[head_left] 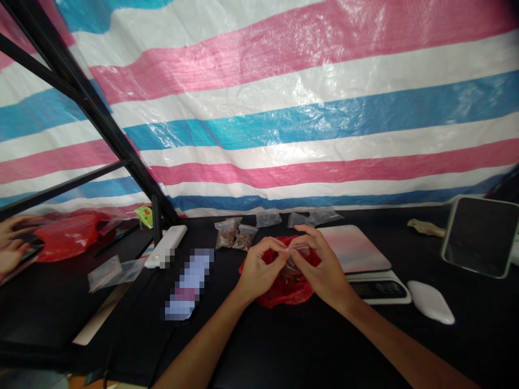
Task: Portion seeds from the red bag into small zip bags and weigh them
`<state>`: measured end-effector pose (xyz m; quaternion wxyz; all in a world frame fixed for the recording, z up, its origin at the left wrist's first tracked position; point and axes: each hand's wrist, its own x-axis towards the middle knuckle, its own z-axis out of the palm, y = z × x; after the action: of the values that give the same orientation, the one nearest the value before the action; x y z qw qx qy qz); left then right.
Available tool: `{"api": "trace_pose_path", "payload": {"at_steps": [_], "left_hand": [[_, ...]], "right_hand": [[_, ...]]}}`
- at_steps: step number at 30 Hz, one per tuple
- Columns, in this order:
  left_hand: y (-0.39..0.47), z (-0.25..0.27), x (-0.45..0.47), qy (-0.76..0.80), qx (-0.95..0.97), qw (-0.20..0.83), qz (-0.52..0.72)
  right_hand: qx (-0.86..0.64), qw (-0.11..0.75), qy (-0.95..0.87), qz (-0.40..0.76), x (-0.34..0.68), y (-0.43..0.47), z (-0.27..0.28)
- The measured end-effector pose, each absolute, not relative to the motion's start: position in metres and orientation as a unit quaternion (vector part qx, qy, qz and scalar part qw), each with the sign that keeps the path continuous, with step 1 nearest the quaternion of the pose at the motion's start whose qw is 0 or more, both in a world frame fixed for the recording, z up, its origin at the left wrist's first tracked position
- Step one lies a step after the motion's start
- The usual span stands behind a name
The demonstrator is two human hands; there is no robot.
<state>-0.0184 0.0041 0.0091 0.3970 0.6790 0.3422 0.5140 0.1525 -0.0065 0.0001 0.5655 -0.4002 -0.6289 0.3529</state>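
Both hands meet over a red plastic bag [284, 294] that lies open on the black table, with brown bits inside it. My left hand [261, 267] pinches the top edge of a small clear zip bag [292, 262] between thumb and forefinger. On the other side of the same edge, my right hand [320, 265] pinches too, its other fingers raised. How much the clear bag holds is hard to tell against the brown bits behind it. Beyond my left hand stand filled zip bags [235, 235] with brown contents. A kitchen scale [357, 251] sits just right of my right hand.
Flat clear bags [270, 218] lie at the back. A phone [188, 286] and white power strip [166, 246] lie left; a white mouse [430, 301] and propped tablet-like screen [478, 237] stand right. Another person's hands [14, 246] are at far left, beside a black metal frame [156, 216].
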Motion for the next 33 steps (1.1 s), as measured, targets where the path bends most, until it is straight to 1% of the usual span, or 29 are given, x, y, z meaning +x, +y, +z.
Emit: {"api": "trace_pose_path", "payload": {"at_steps": [3, 5, 7, 11, 12, 16, 17, 18, 21, 23, 26, 28, 31, 33], "left_hand": [[0.011, 0.010, -0.024, 0.367, 0.645, 0.357, 0.568], [0.021, 0.011, -0.034, 0.413, 0.573, 0.300, 0.641], [0.033, 0.008, -0.047, 0.465, 0.514, 0.266, 0.670], [0.054, -0.004, -0.072, 0.547, 0.491, 0.220, 0.642], [0.056, -0.008, -0.076, 0.562, 0.503, 0.190, 0.628], [0.053, -0.015, -0.079, 0.636, 0.547, -0.029, 0.543], [0.052, -0.015, -0.078, 0.644, 0.571, -0.062, 0.505], [0.050, -0.014, -0.077, 0.640, 0.608, -0.076, 0.463], [0.047, -0.011, -0.074, 0.582, 0.734, -0.061, 0.344], [0.046, -0.010, -0.073, 0.574, 0.755, -0.065, 0.310], [0.045, -0.011, -0.074, 0.618, 0.720, -0.092, 0.302], [0.045, -0.010, -0.074, 0.635, 0.704, -0.097, 0.304], [0.044, -0.009, -0.072, 0.637, 0.696, -0.087, 0.319], [0.043, -0.007, -0.070, 0.626, 0.696, -0.088, 0.340]], "right_hand": [[-0.416, 0.566, -0.632, 0.327, 0.153, -0.007, 0.000], [-0.425, 0.572, -0.635, 0.298, 0.153, -0.007, -0.001], [-0.429, 0.574, -0.640, 0.278, 0.154, -0.007, -0.001], [-0.446, 0.578, -0.637, 0.248, 0.156, -0.004, -0.003], [-0.448, 0.580, -0.636, 0.242, 0.157, -0.004, -0.003], [-0.450, 0.586, -0.637, 0.220, 0.159, -0.001, -0.004], [-0.452, 0.587, -0.637, 0.214, 0.160, 0.000, -0.004], [-0.454, 0.587, -0.637, 0.208, 0.160, 0.000, -0.005], [-0.459, 0.586, -0.638, 0.197, 0.160, 0.001, -0.004], [-0.463, 0.583, -0.641, 0.189, 0.161, 0.001, -0.004], [-0.466, 0.567, -0.660, 0.159, 0.168, 0.002, -0.002], [-0.455, 0.538, -0.698, 0.127, 0.175, 0.008, 0.000], [-0.444, 0.465, -0.763, 0.074, 0.181, 0.029, 0.004], [-0.447, 0.391, -0.803, 0.050, 0.178, 0.049, 0.009]]}}
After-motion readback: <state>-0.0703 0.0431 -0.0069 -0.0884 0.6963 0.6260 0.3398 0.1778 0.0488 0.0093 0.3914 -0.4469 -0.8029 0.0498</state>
